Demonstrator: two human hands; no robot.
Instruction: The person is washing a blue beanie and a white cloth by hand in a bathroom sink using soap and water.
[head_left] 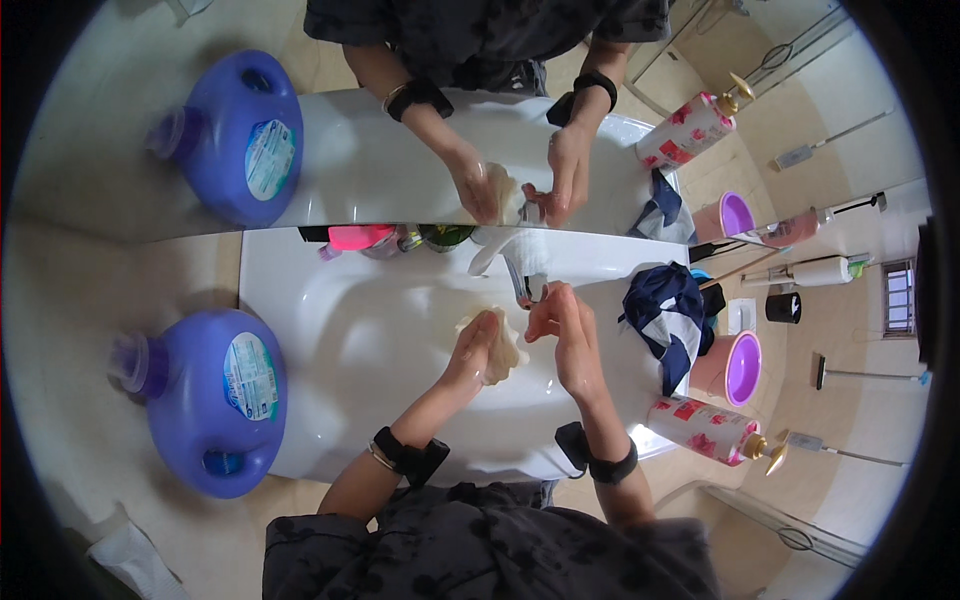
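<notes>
cream cloth-like item (508,357), left hand (471,352) with fingers pinching it, right hand (572,340) bent near faucet (516,277), hold unclear

The washbasin (330,400) is white, and the cloth (508,352) is cream. The detergent jug (190,380) is violet-blue. The pump bottle (700,426) is white with pink flowers and a gold pump head (760,449). The garment (665,310) is navy and grey; the shirt (480,550) is dark grey with black blotches.
</notes>
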